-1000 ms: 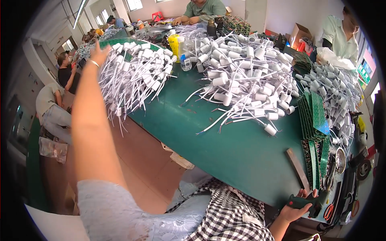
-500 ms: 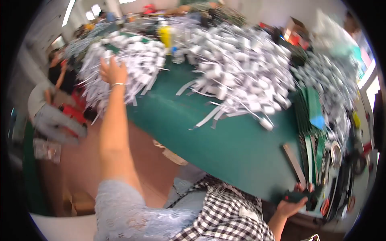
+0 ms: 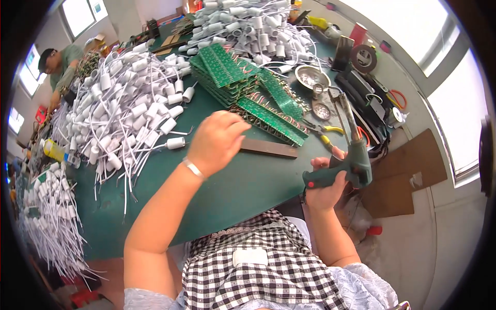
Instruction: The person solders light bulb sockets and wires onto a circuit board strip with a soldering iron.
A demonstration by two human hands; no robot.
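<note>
In my right hand [image 3: 328, 192] is a green soldering gun [image 3: 356, 165], its metal tip and feed arm pointing up and away from me. My left hand [image 3: 216, 140] is over the middle of the table with its fingers curled and pinched together; whatever it may hold is hidden. Close to those fingertips, a dark flat bar [image 3: 274, 149] lies on the table. Just beyond the bar sit stacked green circuit boards [image 3: 227, 72], with one long board [image 3: 274, 121] at the near side. Left of my left hand spreads a heap of white cylindrical parts with wires [image 3: 124, 98].
A second heap of white wired parts [image 3: 253, 26] stands at the back. Right of the boards are a metal bowl [image 3: 312, 77], yellow-handled pliers [image 3: 325, 140], a tape roll [image 3: 364, 58] and a black tool case [image 3: 361, 103]. Another person [image 3: 67, 67] sits at the far left.
My left hand has come back from the heap at the left to beside the bar, its fingers now curled. The view has swung right. The soldering gun stays in my right hand, now raised.
</note>
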